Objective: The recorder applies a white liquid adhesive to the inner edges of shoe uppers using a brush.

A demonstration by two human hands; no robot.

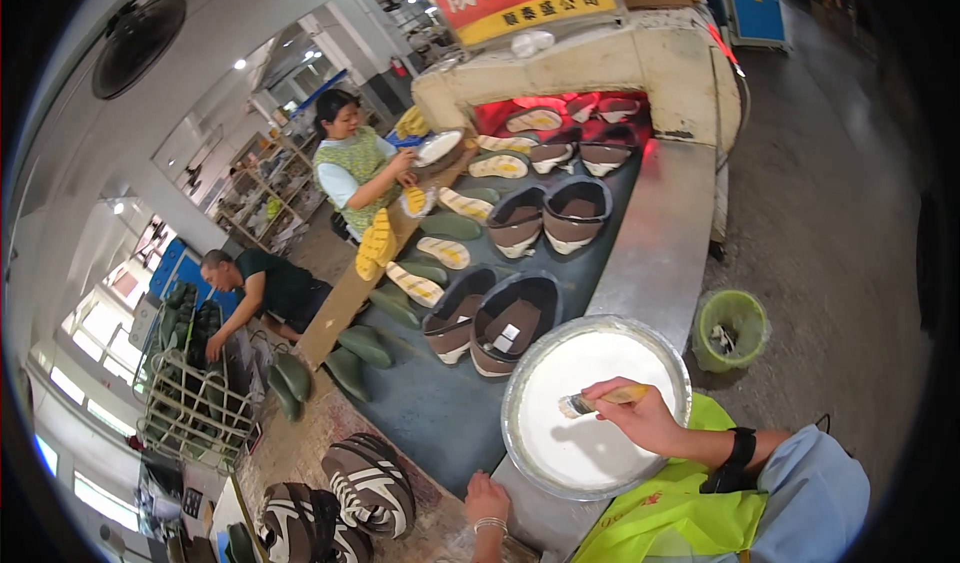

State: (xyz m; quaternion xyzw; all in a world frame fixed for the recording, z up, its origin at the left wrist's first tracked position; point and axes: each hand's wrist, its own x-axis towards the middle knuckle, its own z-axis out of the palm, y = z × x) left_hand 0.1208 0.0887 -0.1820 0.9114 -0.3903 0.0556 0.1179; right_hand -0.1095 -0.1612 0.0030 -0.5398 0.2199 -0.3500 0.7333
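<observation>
A brush with a pale handle is pinched in my right hand, its bristles over the white liquid. That liquid fills a wide metal basin at the near end of the conveyor. My left hand rests at the near edge of the belt, fingers bent a little and nothing visible in them. Just left of it stand brown shoes with white stripes. Ahead on the belt are brown shoe uppers, with light-coloured insoles and green shoe lasts to their left.
The dark conveyor belt runs into a heating tunnel with red light inside. A metal ledge borders it. A green bin stands on the right. One person handles a sole; another reaches toward a rack.
</observation>
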